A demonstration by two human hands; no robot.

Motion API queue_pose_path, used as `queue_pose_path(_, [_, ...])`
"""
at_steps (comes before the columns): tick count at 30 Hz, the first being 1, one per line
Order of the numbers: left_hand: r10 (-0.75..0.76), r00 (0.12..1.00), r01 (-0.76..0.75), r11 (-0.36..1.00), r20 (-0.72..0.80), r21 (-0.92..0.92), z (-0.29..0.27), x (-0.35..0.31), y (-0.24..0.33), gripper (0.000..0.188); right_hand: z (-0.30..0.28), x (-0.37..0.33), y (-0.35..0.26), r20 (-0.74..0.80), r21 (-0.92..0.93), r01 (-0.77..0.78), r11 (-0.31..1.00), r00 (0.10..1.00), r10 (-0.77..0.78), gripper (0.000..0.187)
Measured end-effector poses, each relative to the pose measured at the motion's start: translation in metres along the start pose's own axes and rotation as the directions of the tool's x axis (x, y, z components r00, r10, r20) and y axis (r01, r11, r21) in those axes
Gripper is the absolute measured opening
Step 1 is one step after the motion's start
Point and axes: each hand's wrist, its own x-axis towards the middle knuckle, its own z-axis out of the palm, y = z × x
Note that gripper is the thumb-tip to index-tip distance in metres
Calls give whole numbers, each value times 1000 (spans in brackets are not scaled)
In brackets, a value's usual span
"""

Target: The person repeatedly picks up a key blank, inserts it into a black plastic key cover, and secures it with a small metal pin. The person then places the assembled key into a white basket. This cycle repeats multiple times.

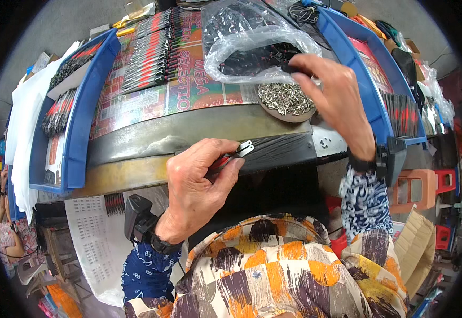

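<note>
My left hand [196, 177] is closed round a small red-and-black handled piece [245, 149]; its two silvery ends, each with a hole, stick out past the thumb and forefinger above the table's near edge. My right hand [339, 90] reaches over the mouth of a clear plastic bag [214, 59] full of small black parts [252, 61]. Its thumb and forefinger are bent together at the bag's right side, on something dark that I cannot make out. Just below that hand sits a round dish of small silvery metal pieces [285, 99].
Rows of red-and-black pieces [148, 53] lie on a printed sheet [188, 98] at the back left. Blue trays holding similar pieces flank the work area, one left [77, 143], one right [371, 87]. An orange stool [415, 188] stands at the right.
</note>
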Motion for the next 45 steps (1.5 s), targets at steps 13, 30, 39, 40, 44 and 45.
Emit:
queue_pose_path(13, [136,990,-138,987,33,79,6,-16,26,21,-9,-71,-71,152,685,-248,685,968,198,23])
queue_pose_path(30, [167,983,-174,980,81,95,10,-24,31,21,-4,-83,-72,387,847,-448,286,889,245,20])
queue_pose_path(39, [167,975,-185,975,144,124,12,-31,25,21,3,-88,-67,497,814,-527,246,850,175,16])
queue_pose_path(40, [176,974,-193,975,143,112,13,-33,24,21,5,-89,-67,521,799,-549,246,836,172,16])
queue_pose_path(44, [171,974,-185,979,151,87,15,-39,20,22,7,-93,-68,587,774,-603,195,798,139,17])
queue_pose_path(45, [167,973,-182,979,157,87,16,-41,20,23,7,-95,-69,610,762,-625,171,781,137,17])
